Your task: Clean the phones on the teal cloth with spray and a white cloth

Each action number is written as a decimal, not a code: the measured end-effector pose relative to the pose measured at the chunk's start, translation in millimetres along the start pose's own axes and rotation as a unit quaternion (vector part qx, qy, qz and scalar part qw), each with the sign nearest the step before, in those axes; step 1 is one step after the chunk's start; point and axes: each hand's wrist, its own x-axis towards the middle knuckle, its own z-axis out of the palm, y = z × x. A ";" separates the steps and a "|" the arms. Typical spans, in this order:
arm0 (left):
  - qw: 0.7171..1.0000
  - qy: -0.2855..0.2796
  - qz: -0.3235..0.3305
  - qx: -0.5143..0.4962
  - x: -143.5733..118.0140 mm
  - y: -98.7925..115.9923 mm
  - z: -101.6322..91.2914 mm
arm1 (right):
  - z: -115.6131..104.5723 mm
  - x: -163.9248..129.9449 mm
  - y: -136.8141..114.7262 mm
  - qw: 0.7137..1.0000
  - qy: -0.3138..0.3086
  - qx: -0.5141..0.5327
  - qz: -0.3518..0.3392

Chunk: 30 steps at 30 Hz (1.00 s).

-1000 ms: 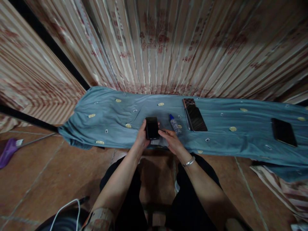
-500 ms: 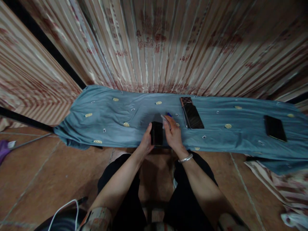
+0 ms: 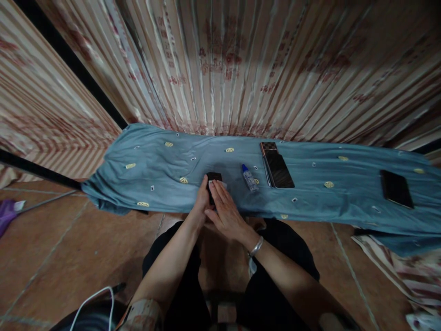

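My left hand (image 3: 200, 202) is wrapped round the left edge of a dark phone (image 3: 215, 176), holding it above the front of the blue cloth. Laid over the phone, my right hand (image 3: 225, 212) presses a small white wipe (image 3: 223, 185) against its face with the fingers close together. Most of the wipe and the lower part of the phone are hidden under that hand. Just right of my hands lies a small clear bottle (image 3: 249, 178) with a blue cap and a label.
On the blue patterned cloth (image 3: 165, 165), further right, lie a stack of phones (image 3: 279, 170) and a separate black device (image 3: 396, 188). Striped curtains (image 3: 220, 69) hang behind. A black pole (image 3: 76, 69) stands at left, and a white cable (image 3: 91, 296) loops at lower left.
My right hand has moved left from beside the phone onto its face with the wipe, uncovering the bottle. My left hand and the phone have shifted slightly left.
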 end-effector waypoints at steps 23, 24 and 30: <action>0.982 -0.006 -0.115 -0.150 -36.2 -4.3 35.7 | -23.4 19.5 20.8 0.991 0.114 -0.010 0.062; 0.982 -0.005 -0.112 -0.151 -35.7 -2.2 35.1 | -23.6 19.0 17.1 0.993 0.105 -0.013 0.059; 0.984 -0.002 -0.101 -0.146 -31.7 15.7 31.2 | -27.7 9.0 -10.0 0.999 0.028 -0.037 0.022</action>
